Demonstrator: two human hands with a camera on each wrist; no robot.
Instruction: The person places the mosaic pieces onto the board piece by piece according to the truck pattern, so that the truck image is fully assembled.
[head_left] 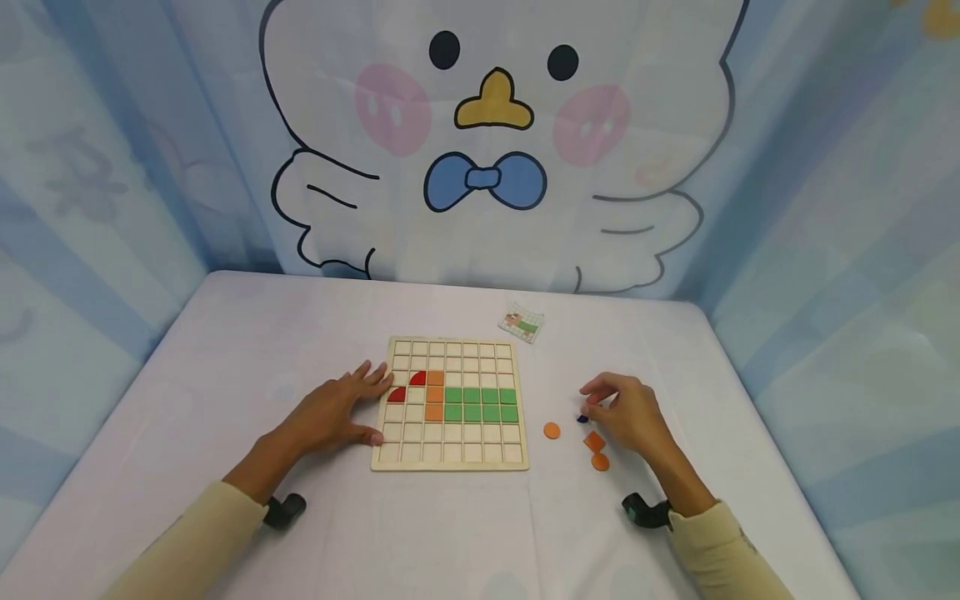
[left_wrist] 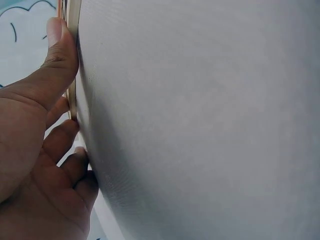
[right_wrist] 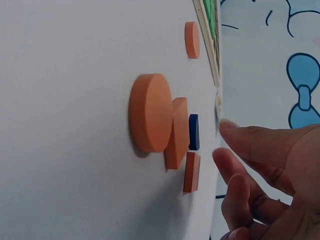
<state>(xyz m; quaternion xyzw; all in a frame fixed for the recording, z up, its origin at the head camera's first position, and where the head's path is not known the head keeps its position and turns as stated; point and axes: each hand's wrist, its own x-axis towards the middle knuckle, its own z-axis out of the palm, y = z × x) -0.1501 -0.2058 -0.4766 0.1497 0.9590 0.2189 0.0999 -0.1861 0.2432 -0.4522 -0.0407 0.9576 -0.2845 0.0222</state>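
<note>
A wooden grid board lies on the table with red, orange and green pieces set in its squares. My left hand rests at the board's left edge, its thumb touching the rim and the other fingers spread along the side. Over the loose pieces to the right hovers my right hand, thumb and index finger apart with nothing visible between them. Just below those fingertips is a small dark blue piece. Beside it lie an orange square, an orange disc and another orange piece.
A second orange disc lies between the board and the right hand. Behind the board's far right corner is a small pattern card. A curtain with a cartoon figure hangs along the table's far edge.
</note>
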